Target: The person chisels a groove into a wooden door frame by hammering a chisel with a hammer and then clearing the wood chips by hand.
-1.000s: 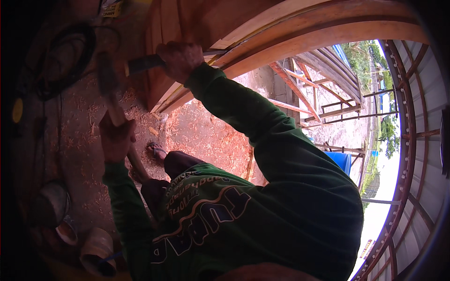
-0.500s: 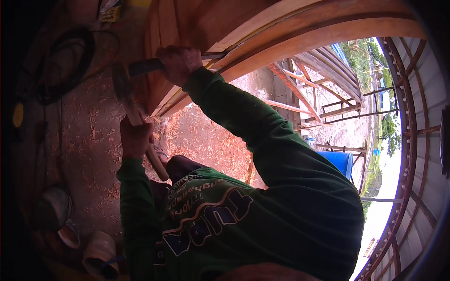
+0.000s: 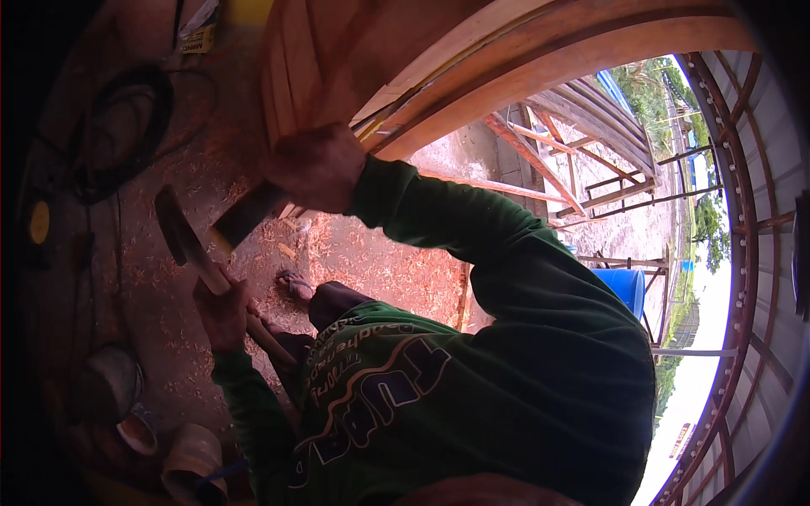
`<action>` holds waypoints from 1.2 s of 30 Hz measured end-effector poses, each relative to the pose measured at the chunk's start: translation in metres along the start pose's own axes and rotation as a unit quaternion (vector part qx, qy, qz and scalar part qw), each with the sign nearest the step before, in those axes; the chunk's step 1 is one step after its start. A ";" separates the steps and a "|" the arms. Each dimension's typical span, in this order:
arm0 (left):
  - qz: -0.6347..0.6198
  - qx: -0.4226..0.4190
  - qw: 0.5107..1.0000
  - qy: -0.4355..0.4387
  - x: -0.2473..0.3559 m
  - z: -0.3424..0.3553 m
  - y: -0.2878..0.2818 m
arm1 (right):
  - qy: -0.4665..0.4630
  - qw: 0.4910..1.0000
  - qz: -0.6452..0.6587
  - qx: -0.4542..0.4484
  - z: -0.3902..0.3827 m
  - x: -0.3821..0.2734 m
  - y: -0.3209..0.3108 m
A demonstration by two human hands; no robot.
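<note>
dim floor (image 3: 173, 371) w/ shavings (image 3: 371, 257); bright yard (image 3: 629, 236) & metal sheeting (image 3: 769, 291) to rt

The right hand (image 3: 319, 169) is blurred and hides the far end of the dark tool (image 3: 247, 217) it grips, the left hand (image 3: 221, 314) covers part of the hammer (image 3: 205, 265), the view's upper edge cuts off the wooden panels (image 3: 291, 72), and shadow on the floor (image 3: 156, 308) obscures the cable coil (image 3: 163, 97).
</note>
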State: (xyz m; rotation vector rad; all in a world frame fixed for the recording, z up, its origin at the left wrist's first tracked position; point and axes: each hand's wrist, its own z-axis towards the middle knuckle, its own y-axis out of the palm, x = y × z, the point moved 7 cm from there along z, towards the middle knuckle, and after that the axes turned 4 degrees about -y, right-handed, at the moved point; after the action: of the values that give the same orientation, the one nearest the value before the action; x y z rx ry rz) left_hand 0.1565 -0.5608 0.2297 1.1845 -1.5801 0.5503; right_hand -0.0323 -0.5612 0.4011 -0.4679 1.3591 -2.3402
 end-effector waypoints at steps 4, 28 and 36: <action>0.017 -0.017 0.999 0.023 0.000 0.005 0.005 | 0.034 0.999 -0.031 -0.015 -0.008 0.038 -0.001; -0.072 -0.022 0.997 0.031 0.036 0.038 0.045 | 0.098 0.993 -0.052 0.030 0.006 0.061 -0.003; -0.146 -0.041 0.985 0.080 0.045 0.051 0.050 | 0.126 0.989 -0.079 0.017 0.007 0.068 0.002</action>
State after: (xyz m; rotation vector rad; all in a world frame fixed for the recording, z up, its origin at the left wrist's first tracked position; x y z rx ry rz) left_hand 0.0903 -0.6002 0.2628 1.2492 -1.2534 0.3737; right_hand -0.0873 -0.6006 0.4081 -0.2852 1.4352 -2.6205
